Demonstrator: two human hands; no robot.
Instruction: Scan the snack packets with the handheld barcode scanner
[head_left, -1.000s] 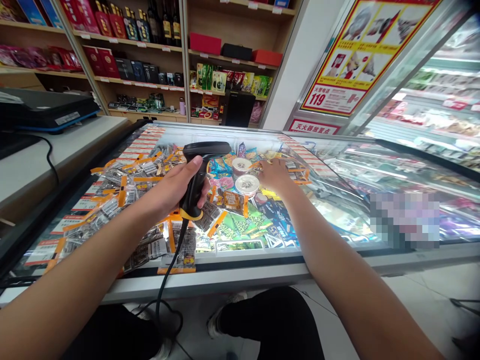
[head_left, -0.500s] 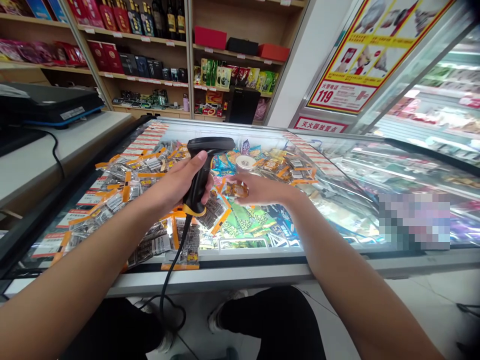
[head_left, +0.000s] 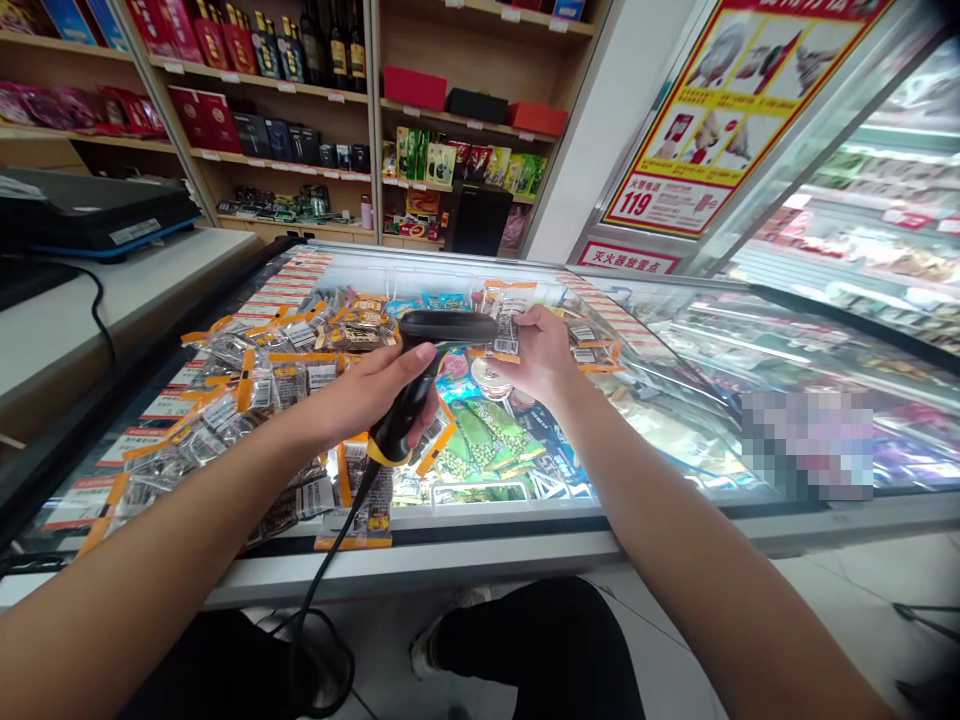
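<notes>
My left hand [head_left: 386, 395] is wrapped round the handle of a black barcode scanner [head_left: 448, 328], whose head points to the right. A cable runs down from its yellow-trimmed base. In my right hand [head_left: 541, 355] is a clear snack packet [head_left: 506, 312] with orange edges, held upright in front of the scanner head by thumb and fingers. Many similar packets [head_left: 289, 380] lie heaped on the freezer's glass top to the left of the scanner. A few more packets [head_left: 592, 345] rest to the right of my right hand. Under the glass, green ice-cream packs [head_left: 480, 440] show.
The chest freezer [head_left: 525, 535] spans the view in front of my legs. On the left, a counter [head_left: 45, 330] carries a black scale [head_left: 97, 210]. Shelves [head_left: 300, 90] with bottles and boxes stand behind. The scanner's cable [head_left: 319, 580] hangs over the front edge and loops near the floor.
My right hand has turned and risen, bringing the packet upright before the scanner head. My left hand has moved the scanner slightly right and lower.
</notes>
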